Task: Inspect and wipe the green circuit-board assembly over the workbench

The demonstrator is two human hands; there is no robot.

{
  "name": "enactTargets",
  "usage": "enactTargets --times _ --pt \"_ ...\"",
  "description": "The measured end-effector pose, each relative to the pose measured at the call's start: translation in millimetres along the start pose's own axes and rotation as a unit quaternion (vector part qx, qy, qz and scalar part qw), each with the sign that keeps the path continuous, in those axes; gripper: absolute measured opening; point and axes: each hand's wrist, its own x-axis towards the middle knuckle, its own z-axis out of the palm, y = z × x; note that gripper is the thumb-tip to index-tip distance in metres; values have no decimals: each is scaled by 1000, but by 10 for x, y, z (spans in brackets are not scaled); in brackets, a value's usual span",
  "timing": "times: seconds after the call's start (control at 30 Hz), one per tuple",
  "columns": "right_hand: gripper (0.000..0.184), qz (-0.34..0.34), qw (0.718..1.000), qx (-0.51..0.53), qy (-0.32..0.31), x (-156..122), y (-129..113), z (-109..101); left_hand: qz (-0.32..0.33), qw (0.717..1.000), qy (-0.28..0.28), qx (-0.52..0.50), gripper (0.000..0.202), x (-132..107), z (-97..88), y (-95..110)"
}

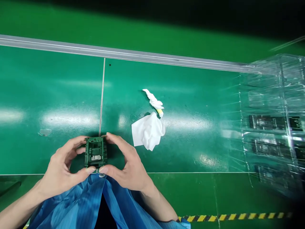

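Note:
Between both hands is a small dark green, box-shaped frame [95, 152] with an open middle and a light metallic piece inside. My left hand [66, 163] grips its left side, thumb at the near edge and fingers at the far corner. My right hand [127, 162] holds the right side in the same way. The frame is close to the front edge of the green table, in front of the blue garment; whether it touches the tabletop I cannot tell. To its right lie a crumpled white cloth [149, 131] and a twisted white wipe [153, 100] with a yellow part at its end.
Clear plastic trays [269, 95] are stacked at the right, with several dark parts [269, 122] in them. A metal rail [143, 55] runs along the table's far edge. A seam [102, 92] crosses the green tabletop [186, 95]. Yellow-black floor tape [233, 217] shows at lower right.

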Motion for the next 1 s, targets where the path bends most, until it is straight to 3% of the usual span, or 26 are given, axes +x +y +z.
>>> enactTargets --times 0.17,0.33,0.5,0.67,0.73,0.87,1.0 --pt "60 29 999 -2 25 -6 -27 37 -16 1000 -17 4 46 28 -35 5" --pt "60 23 999 -39 28 -37 -13 45 -37 998 -46 -15 55 14 -62 -76" --pt "65 -20 990 -135 31 -94 12 85 -40 996 -75 -36 54 12 -123 -110" --pt "51 -99 973 -202 42 -85 10 107 -94 964 -179 -174 56 60 -167 -3" --pt "49 -130 965 -222 51 -73 30 129 -114 961 -148 -206 43 74 -129 35" --pt "51 -163 950 -257 66 -72 84 194 -119 977 -10 -177 19 84 31 41" --pt "49 -182 937 -286 81 -99 105 220 -91 982 43 -158 15 78 160 13"
